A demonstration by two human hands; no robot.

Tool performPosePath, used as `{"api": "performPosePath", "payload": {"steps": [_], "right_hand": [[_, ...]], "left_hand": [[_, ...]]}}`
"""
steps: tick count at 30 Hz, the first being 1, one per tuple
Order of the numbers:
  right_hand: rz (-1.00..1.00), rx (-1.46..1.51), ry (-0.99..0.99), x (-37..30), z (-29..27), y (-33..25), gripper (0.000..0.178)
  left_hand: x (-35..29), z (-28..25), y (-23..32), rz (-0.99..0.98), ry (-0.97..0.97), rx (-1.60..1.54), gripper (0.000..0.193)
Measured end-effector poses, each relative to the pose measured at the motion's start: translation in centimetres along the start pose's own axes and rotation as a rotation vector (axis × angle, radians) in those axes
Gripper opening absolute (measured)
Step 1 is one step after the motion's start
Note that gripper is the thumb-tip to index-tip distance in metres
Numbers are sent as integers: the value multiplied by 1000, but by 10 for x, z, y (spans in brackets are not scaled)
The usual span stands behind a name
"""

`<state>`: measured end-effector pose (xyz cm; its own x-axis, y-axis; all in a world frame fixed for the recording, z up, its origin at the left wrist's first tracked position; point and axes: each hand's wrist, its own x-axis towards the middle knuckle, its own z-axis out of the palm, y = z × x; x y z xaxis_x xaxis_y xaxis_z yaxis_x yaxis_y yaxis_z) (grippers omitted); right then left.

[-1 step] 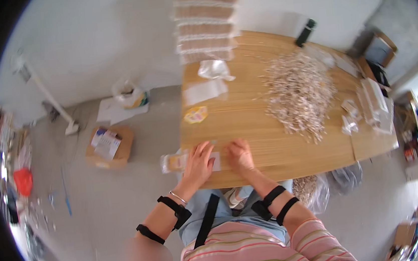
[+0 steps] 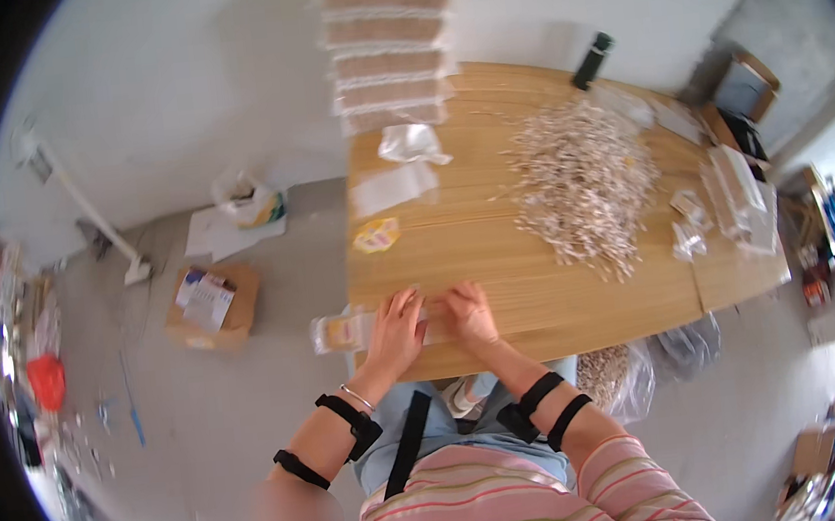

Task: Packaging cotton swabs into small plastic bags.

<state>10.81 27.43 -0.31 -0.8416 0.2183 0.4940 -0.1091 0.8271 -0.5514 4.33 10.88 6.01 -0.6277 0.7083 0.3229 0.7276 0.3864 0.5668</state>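
Note:
My left hand [image 2: 399, 331] lies palm down on the near left part of the wooden table, its fingers stretched forward. Partly under it is a pale flat bag or sheet, which shows a little to the right of the palm. Just left of that hand, a clear packet with an orange-yellow patch [image 2: 342, 334] sits at the table's left edge. My right hand [image 2: 470, 314] is close by on the right, fingers bent and pressed together toward the left fingertips. What the right fingers hold, if anything, is too small to make out.
A large heap of small pale pieces [image 2: 586, 184] covers the table's right half. Beyond my left hand lie a yellow packet [image 2: 377, 234], a white sheet [image 2: 396, 188] and crumpled plastic [image 2: 412, 144]. A dark bottle [image 2: 592, 61] stands at the back. A cardboard box [image 2: 232, 318] is on the floor.
My right hand has come nearer to the left, over the pale bag or sheet, so less of it shows between them. The whole view has shifted slightly.

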Motion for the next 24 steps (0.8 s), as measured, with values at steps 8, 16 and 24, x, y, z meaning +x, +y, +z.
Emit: {"api": "performPosePath", "payload": {"steps": [8, 16, 24], "right_hand": [[270, -197, 194, -9, -86, 39, 23], [754, -441, 228, 20, -123, 96, 32], [410, -328, 194, 9, -76, 38, 16]], "left_hand": [[24, 52, 13, 63, 28, 82, 8], [30, 44, 23, 159, -25, 125, 3], [28, 45, 20, 172, 6, 124, 6]]}}
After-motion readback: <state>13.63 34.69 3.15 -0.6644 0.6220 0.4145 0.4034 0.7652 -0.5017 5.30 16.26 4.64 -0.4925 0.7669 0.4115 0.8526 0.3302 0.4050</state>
